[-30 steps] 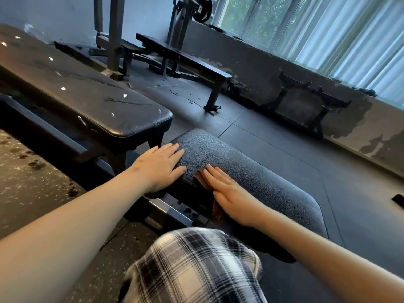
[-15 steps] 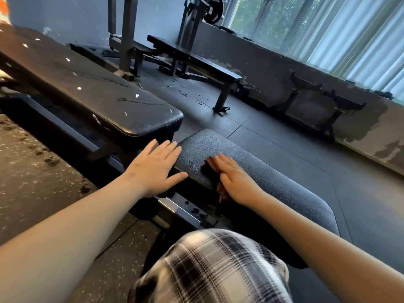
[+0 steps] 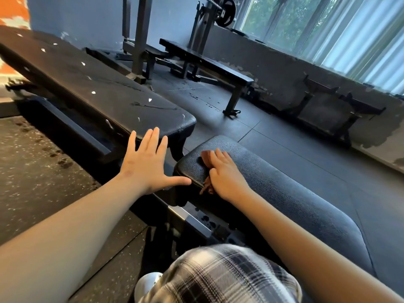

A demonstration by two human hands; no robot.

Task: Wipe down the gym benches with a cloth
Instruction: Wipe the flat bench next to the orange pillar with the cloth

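Where the view starts at far left, a worn bench point(image 3: 87, 88) lies on a slant, black cover flecked white, its rounded end nearest the hands.

- Left hand point(image 3: 148, 162): fingers straight and spread, holding nothing. Fingertips overlap the worn bench's end. Cannot tell if they touch it. Thumb reaches right, to or just short of the near bench pad's corner.
- Cloth point(image 3: 205, 156): small, reddish-brown, lying on the narrow end of the near bench pad point(image 3: 295, 193). It is pinned beneath the right hand, with 1 edge showing past the fingertips and another bit at the heel of the palm, by the pad's left rim.
- Right hand point(image 3: 227, 173): flat on top of the cloth, fingers laid out rather than curled, pressing it down and not pinching it.
- Pad's long axis: runs from this narrow end down and right, roughly in line with the right forearm. Nearly all of its length lies on the wrist side of the cloth, toward the person.
- Judgement: the right hand is the 1 on the cloth, so the stroke is its job. The likely line is a pull along the axis.
- Further right: 2 more benches point(image 3: 207, 60) by the wall, well apart from both hands.
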